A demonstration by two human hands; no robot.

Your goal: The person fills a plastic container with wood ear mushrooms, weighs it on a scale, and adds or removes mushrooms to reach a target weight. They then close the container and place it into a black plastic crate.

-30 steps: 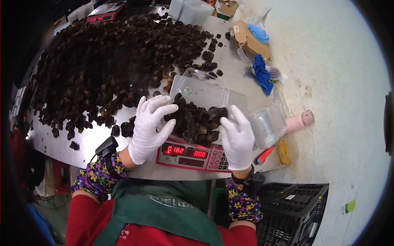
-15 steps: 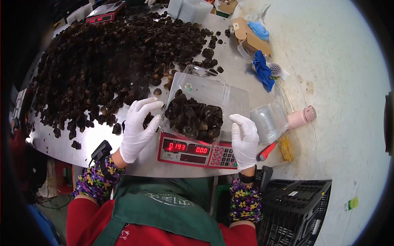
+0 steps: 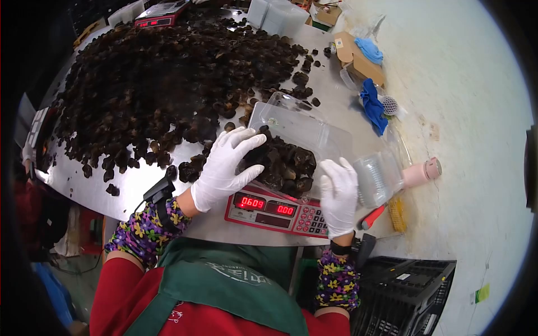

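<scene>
On a red scale (image 3: 260, 211), whose left display reads 0.609, lies a clear plastic box (image 3: 314, 131) with its lid folded back. Dark mushroom-like pieces (image 3: 288, 162) fill its near half. My left hand (image 3: 228, 168), white-gloved, rests over the box's left edge with fingers apart, touching the dark pieces. My right hand (image 3: 338, 196), gloved too, is at the box's right side, its fingers slightly curled and spread, holding nothing visible.
A wide heap of dark pieces (image 3: 151, 84) covers the table's left and back. Right of the scale are stacked clear lids (image 3: 374, 176), a pink bottle (image 3: 421, 173), a red-handled tool (image 3: 373, 217), blue cloth (image 3: 372, 106) and cardboard (image 3: 358, 60). Black crates (image 3: 406, 285) stand below. Another person's hand (image 3: 28, 152) shows far left.
My left hand has moved right, over the box's left part. The scale reading has risen from 0.193 to 0.609. The whole view has shifted slightly.
</scene>
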